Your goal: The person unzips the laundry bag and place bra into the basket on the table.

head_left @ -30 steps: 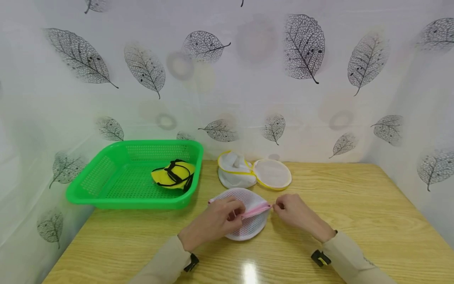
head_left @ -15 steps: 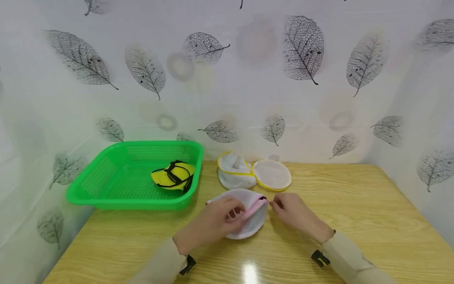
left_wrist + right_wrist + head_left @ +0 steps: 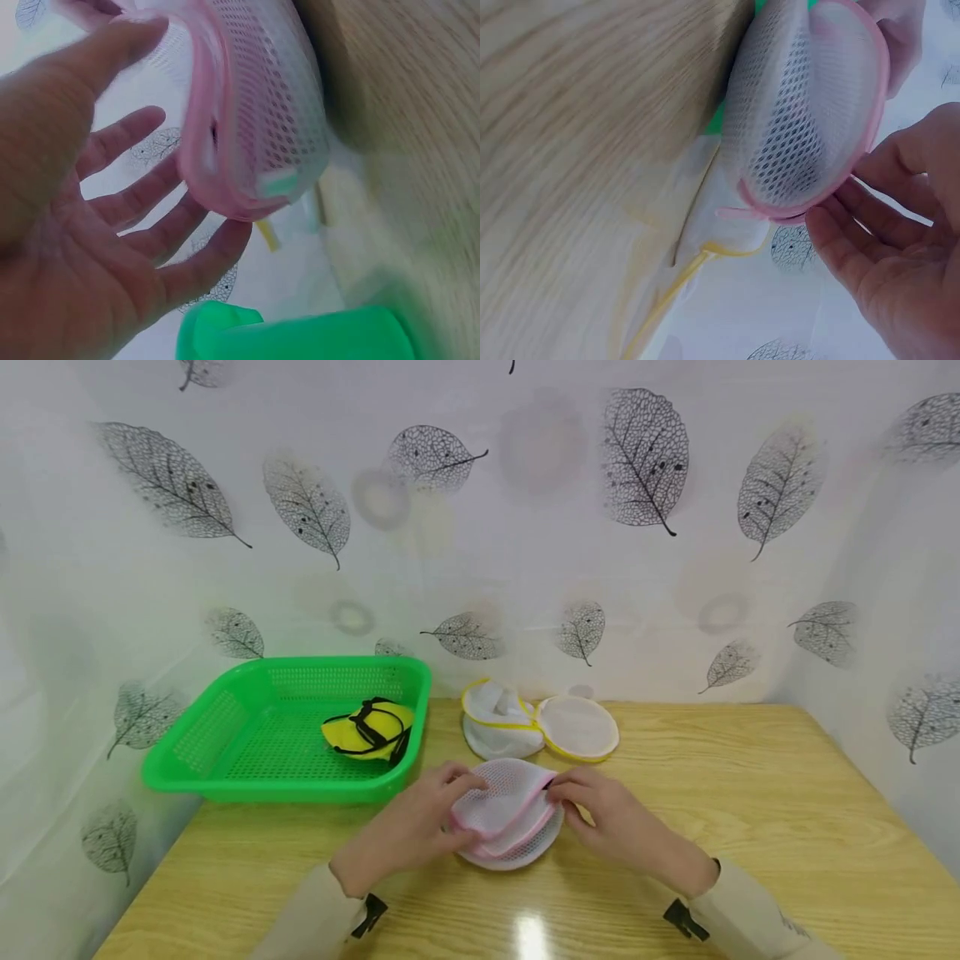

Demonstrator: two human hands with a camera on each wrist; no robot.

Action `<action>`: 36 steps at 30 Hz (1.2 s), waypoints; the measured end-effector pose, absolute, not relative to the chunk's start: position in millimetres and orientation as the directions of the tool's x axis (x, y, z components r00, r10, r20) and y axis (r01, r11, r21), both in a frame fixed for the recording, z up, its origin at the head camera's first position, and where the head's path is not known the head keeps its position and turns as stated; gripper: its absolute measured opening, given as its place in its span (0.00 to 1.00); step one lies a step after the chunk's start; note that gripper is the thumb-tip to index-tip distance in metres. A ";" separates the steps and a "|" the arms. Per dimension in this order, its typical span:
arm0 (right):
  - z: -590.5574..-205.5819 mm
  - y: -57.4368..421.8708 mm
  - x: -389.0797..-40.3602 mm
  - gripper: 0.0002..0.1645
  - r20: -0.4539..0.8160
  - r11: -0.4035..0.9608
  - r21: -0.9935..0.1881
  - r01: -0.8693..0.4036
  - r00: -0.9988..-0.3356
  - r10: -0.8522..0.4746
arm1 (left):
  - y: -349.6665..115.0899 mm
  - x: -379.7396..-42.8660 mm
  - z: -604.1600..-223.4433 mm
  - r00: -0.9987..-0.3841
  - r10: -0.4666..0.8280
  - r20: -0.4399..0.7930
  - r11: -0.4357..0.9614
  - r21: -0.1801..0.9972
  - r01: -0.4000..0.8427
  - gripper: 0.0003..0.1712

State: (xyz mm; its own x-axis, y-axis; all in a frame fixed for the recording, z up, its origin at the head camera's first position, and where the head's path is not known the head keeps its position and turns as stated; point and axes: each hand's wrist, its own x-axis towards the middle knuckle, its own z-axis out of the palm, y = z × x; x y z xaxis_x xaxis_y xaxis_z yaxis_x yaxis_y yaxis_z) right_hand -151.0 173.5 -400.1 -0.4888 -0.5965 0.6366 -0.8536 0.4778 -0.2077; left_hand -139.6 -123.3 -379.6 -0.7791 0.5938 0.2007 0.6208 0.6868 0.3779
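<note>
A white mesh laundry bag point(image 3: 501, 795) with pink edging sits on the table between my hands, its mouth parted along two pink rims. At its right end, my right hand point(image 3: 615, 817) pinches the rim between thumb and fingers; the right wrist view shows the fingertips on the pink edge point(image 3: 874, 112). A pink tab hangs there. My left hand point(image 3: 408, 822) lies around the bag's left end with spread, loosely bent fingers. In the left wrist view, the thumb point(image 3: 127, 41) reaches over the rim and a fingertip touches its lower corner.
Behind the bag stands a white pouch point(image 3: 502, 739) with yellow trim, its round lid point(image 3: 577, 727) folded out to the right. A green basket point(image 3: 285, 789) at the left contains a yellow item point(image 3: 375, 727) with black straps. A leaf-patterned curtain point(image 3: 525, 568) backs the wooden table point(image 3: 750, 793).
The pink rims have come apart and the bag's mouth has widened. My left hand has shifted left from the bag's middle to its left end; my right hand has moved in onto the rim.
</note>
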 end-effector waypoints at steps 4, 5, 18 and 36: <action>-402.0 169.3 -146.6 0.15 0.598 0.484 -0.173 -0.858 -0.482 -0.641 | -122.9 -139.4 -382.8 -0.782 0.599 0.173 0.685 0.394 0.612 0.34; -402.7 168.5 -145.9 0.14 0.583 0.491 -0.169 -0.855 -0.488 -0.649 | -122.2 -139.5 -383.5 -0.777 0.605 0.172 0.676 0.405 0.616 0.34; -415.0 155.7 -142.0 0.10 0.491 0.464 -0.186 -0.866 -0.491 -0.720 | -91.9 -144.3 -400.3 -0.881 0.446 0.158 0.471 0.796 0.381 0.07; -411.5 146.4 -139.9 0.11 0.299 0.700 -0.213 -0.682 -0.728 -0.617 | -84.2 -148.9 -423.7 -0.911 0.288 -0.296 0.002 0.951 -0.309 0.23</action>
State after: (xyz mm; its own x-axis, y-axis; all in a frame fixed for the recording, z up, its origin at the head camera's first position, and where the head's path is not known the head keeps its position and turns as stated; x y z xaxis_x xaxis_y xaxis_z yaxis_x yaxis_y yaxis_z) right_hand -139.9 146.4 -411.5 -0.7276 -0.6174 0.2992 -0.6816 0.7001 -0.2129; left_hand -148.9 -84.2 -423.7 -0.9106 0.2884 -0.2961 -0.3088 0.0015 0.9511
